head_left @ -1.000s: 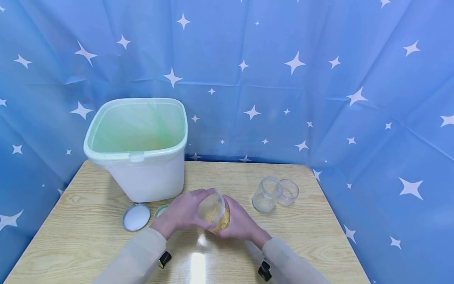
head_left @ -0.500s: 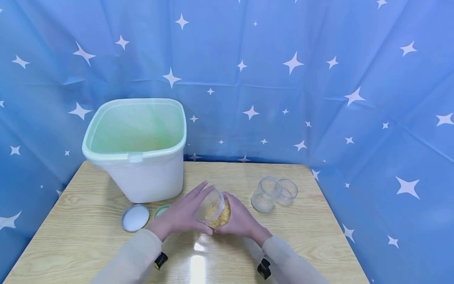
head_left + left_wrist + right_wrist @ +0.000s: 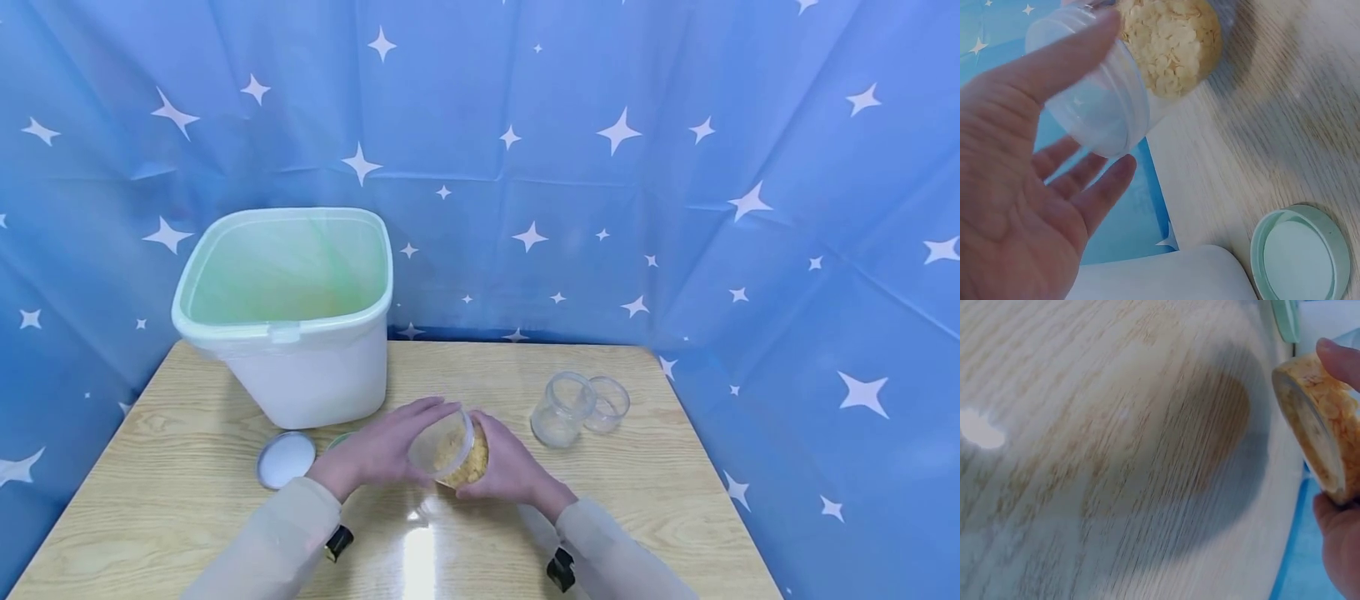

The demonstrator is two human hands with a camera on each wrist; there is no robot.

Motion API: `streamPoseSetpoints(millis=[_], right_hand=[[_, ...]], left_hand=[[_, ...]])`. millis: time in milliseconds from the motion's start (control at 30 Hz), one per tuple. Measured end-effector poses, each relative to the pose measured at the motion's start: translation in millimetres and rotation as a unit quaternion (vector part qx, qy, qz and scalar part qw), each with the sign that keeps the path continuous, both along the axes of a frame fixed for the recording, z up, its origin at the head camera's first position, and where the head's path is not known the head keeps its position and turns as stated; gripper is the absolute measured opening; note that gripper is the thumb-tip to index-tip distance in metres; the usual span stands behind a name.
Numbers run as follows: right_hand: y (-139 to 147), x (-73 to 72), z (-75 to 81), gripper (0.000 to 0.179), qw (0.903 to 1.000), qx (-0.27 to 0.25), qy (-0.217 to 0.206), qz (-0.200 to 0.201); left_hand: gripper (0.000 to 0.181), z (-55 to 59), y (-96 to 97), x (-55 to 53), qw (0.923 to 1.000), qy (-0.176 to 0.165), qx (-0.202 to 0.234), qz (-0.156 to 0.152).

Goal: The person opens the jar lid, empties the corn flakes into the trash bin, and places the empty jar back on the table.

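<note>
Both hands hold a clear jar (image 3: 459, 457) of yellow flakes, tilted just above the table's front middle. My left hand (image 3: 386, 448) grips its translucent screw lid (image 3: 1094, 112), thumb (image 3: 1066, 59) across the top and fingers (image 3: 1107, 190) curved beneath. My right hand (image 3: 508, 468) grips the jar's body from the right. In the right wrist view the jar's base (image 3: 1317, 428) sits between thumb (image 3: 1338, 357) and a finger (image 3: 1335, 547).
A large white bin (image 3: 288, 321) with a pale green rim stands at the back left. A silver lid (image 3: 285, 458) and a green lid (image 3: 1300, 257) lie in front of it. Two empty clear jars (image 3: 562, 410) (image 3: 609, 403) stand to the right. Blue starred cloth surrounds the wooden table (image 3: 675, 500).
Half a second ago my left fingers were stretched out straight over the lid; now they curl round it again. The jar has shifted slightly left. The right hand keeps its hold.
</note>
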State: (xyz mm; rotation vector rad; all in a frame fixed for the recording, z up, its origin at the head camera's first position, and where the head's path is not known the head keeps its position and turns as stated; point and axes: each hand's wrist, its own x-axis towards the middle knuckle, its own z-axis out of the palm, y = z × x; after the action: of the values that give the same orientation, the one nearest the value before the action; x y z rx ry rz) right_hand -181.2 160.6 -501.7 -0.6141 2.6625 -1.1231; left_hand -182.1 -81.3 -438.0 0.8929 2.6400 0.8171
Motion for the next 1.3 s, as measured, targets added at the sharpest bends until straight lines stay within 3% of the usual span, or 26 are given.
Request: streamPoseSetpoints(millis=[167,267,500,767,967,1300], right_hand=[[-0.6,0.6,-0.4,0.109,0.9999,0.002,0.008,-0.011],[-1.6,0.5,0.5,0.109,0.9999,0.003,0.007,-0.014],[-0.8,0.7,1.4,0.11,0.9998,0.016,0.009,-0.01],[0.3,2.3,0.9,0.115,0.9997,0.022,0.002,-0.003],[0.3,2.1,0.1,0.115,0.9996,0.029,0.007,-0.001],[0.3,2.0,-1.1,0.109,0.9995,0.024,0.022,0.005]], left_hand=[[0.103,-0.6,5.3,2.9,0.997,0.015,-0.039,0.064],[0.107,-0.6,7.1,3.9,0.9955,0.013,-0.05,0.08],[0.115,0.2,1.2,1.9,0.9989,-0.032,0.03,0.015],[0.107,2.8,0.9,1.0,0.9988,-0.025,0.027,-0.034],[0.105,2.6,3.6,0.0,0.999,-0.027,0.019,-0.03],[0.11,-3.4,7.7,1.8,0.998,-0.05,0.031,0.024]])
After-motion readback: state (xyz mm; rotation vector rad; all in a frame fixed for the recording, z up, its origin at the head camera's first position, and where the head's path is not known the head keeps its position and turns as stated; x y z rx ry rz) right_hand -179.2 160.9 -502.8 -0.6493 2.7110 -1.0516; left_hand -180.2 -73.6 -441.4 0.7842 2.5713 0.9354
